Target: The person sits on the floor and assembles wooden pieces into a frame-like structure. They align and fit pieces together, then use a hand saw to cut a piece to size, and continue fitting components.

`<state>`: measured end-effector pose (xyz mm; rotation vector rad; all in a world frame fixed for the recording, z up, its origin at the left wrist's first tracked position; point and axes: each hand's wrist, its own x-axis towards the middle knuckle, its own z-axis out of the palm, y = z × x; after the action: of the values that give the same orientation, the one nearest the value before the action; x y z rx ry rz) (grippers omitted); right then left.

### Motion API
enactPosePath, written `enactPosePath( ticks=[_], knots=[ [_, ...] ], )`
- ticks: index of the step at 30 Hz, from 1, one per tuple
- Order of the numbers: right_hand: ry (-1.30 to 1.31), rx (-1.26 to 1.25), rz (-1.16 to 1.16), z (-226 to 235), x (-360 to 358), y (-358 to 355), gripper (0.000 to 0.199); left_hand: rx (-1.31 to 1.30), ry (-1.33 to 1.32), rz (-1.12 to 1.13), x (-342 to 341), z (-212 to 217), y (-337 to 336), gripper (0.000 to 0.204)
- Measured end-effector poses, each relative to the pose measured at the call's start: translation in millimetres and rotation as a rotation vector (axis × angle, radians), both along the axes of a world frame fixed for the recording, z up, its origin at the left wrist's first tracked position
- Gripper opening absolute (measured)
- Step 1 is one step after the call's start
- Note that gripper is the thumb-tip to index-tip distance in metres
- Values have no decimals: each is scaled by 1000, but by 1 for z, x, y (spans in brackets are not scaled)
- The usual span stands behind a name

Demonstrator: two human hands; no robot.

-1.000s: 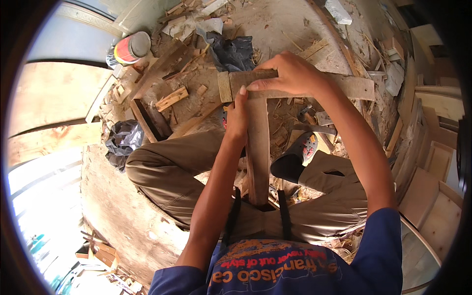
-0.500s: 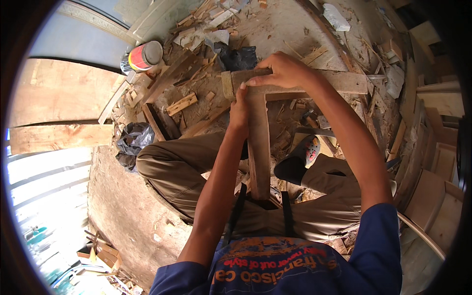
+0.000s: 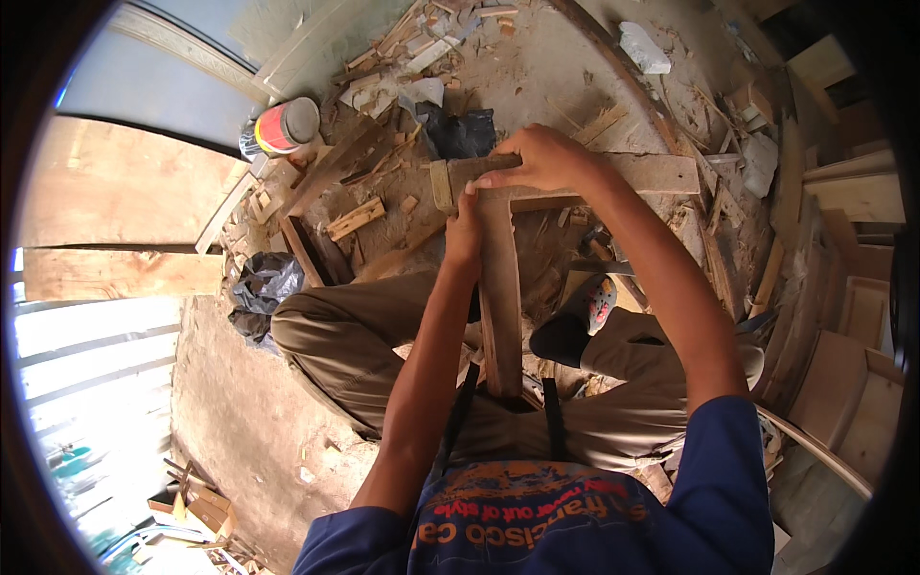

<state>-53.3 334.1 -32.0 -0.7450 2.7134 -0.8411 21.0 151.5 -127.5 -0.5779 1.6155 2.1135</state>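
Two wooden boards meet in front of me. The crosswise board (image 3: 647, 174) runs left to right, and the lengthwise board (image 3: 500, 297) reaches from it back toward my lap. My left hand (image 3: 464, 228) grips the lengthwise board's left side, just below where the two meet. Over the crosswise board lies my right hand (image 3: 546, 163), its fingers bent round the far edge and its thumb on top, close to my left thumb. A short pale wood piece (image 3: 441, 185) sits across the crosswise board's left end. The undersides of the boards and some fingertips are hidden.
Wood scraps (image 3: 355, 218) litter the floor around my folded legs. A black plastic piece (image 3: 460, 132) lies beyond my hands, and a red-labelled can (image 3: 286, 126) stands at the far left. A black plastic bag (image 3: 268, 284) is beside my left knee. Wooden panels (image 3: 848, 345) line the right side.
The boards and both hands sit slightly lower in the picture, as the view has shifted a little. Both grips look the same.
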Motion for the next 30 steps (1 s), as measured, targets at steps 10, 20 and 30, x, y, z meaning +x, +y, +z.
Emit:
enactPosePath(
  ticks=[10, 20, 30],
  knots=[
    [222, -69, -138, -9, 15, 9, 66, 2, -18, 0, -2, 17, 2, 77],
    [428, 325, -73, -6, 68, 31, 99, -40, -35, 91, -12, -33, -1, 79],
    [320, 409, -146, -13, 78, 28, 87, 55, -36, -42, 6, -15, -12, 74]
  ],
)
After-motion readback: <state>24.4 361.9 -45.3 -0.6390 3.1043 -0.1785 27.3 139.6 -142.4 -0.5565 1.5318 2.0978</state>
